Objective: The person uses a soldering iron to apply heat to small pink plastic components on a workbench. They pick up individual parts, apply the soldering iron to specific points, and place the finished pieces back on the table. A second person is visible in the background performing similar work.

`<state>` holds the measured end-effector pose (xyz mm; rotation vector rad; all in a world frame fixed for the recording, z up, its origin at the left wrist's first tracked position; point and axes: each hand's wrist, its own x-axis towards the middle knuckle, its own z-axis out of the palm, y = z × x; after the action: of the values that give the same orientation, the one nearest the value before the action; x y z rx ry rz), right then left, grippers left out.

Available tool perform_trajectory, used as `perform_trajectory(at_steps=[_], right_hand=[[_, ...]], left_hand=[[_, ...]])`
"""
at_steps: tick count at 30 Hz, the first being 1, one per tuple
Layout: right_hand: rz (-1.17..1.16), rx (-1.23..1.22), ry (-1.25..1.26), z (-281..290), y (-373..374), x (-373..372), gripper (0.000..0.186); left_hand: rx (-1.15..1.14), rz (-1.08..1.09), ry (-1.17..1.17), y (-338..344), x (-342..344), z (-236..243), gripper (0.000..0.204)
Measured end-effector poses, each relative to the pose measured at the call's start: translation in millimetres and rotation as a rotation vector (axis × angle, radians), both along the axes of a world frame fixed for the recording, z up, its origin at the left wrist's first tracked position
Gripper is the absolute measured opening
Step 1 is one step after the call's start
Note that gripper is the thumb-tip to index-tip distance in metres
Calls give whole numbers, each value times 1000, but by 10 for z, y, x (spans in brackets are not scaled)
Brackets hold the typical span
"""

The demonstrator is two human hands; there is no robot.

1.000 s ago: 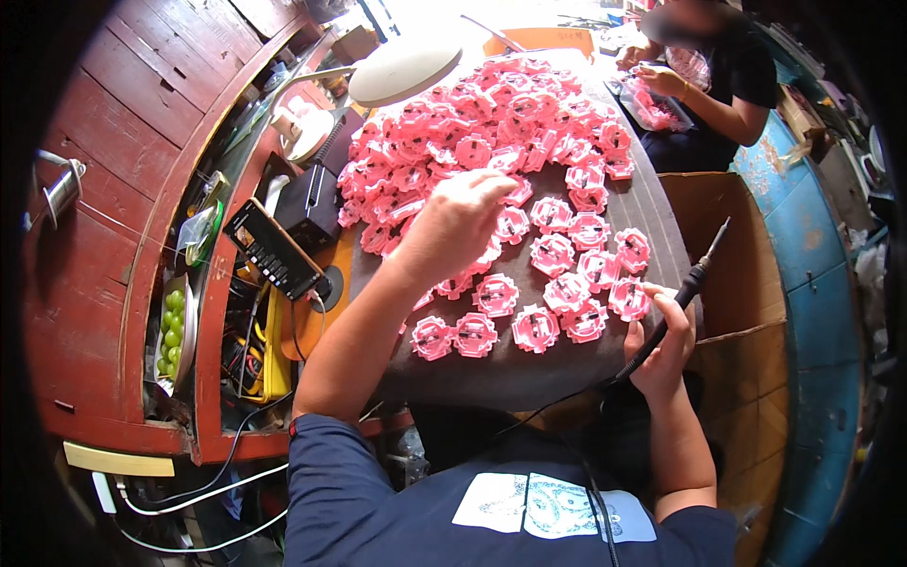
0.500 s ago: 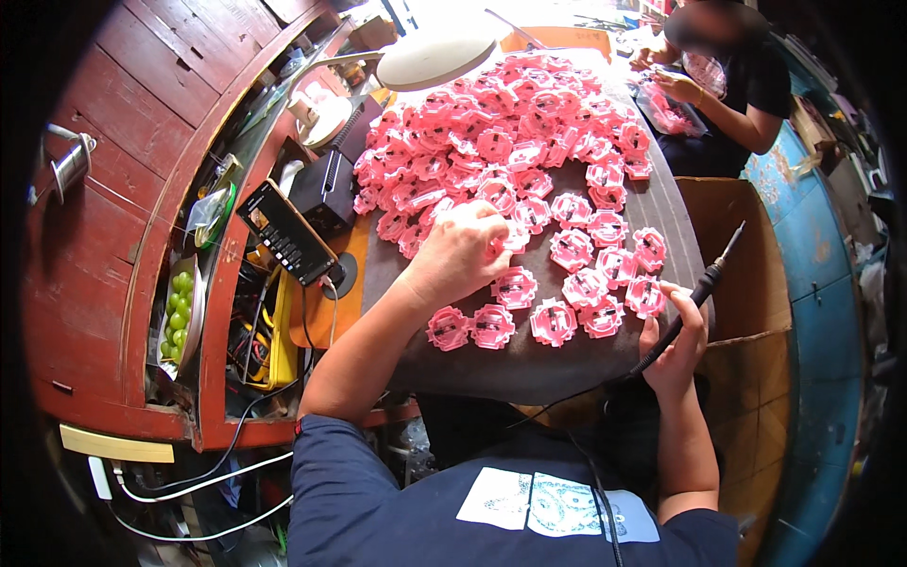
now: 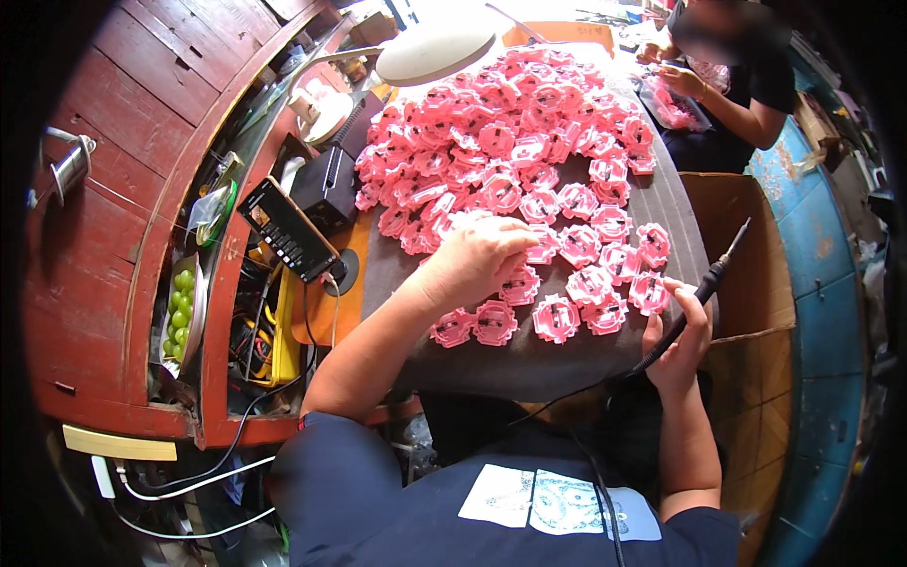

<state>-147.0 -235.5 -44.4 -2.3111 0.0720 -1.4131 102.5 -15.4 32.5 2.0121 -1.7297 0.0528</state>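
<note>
My left hand [image 3: 480, 261] reaches over the dark mat [image 3: 451, 367], fingers bent and closed at the edge of a pink plastic piece [image 3: 545, 246] with a dark part in its middle; the fingertips partly hide their grip. My right hand [image 3: 678, 340], at the mat's right edge, is closed on a black-handled soldering iron [image 3: 710, 282], its metal tip pointing up and away. Loose pink pieces [image 3: 556, 319] lie in front and between my hands, and a large heap of similar pieces [image 3: 482, 123] covers the back of the mat.
A phone on a stand [image 3: 288, 230], black boxes [image 3: 321, 191], a lamp [image 3: 435, 59] and a solder spool [image 3: 68, 168] are at left, with grapes [image 3: 179, 312]. A cardboard box [image 3: 742, 265] stands right of the mat. A co-worker [image 3: 746, 104] handles pink parts at back right.
My left hand has moved down and right, then shifted slightly among the pink pieces. The view has shifted a little. My right hand still holds the soldering iron.
</note>
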Motion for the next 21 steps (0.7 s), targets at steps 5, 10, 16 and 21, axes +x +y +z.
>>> perform_trajectory(at_steps=[5,10,16,21], right_hand=[[6,8,2,-7,-11,-23,42],[19,29,9,-28,3,-19,43],[17,21,19,-27,5,-25,43],[1,7,25,-26,3,-20,43]], left_hand=[[-169,100,-55,213,152,215,31],[-3,173,-89,517,312,297,36],[108,214,-244,663,336,140,32],[98,172,-348,658,376,158,29]])
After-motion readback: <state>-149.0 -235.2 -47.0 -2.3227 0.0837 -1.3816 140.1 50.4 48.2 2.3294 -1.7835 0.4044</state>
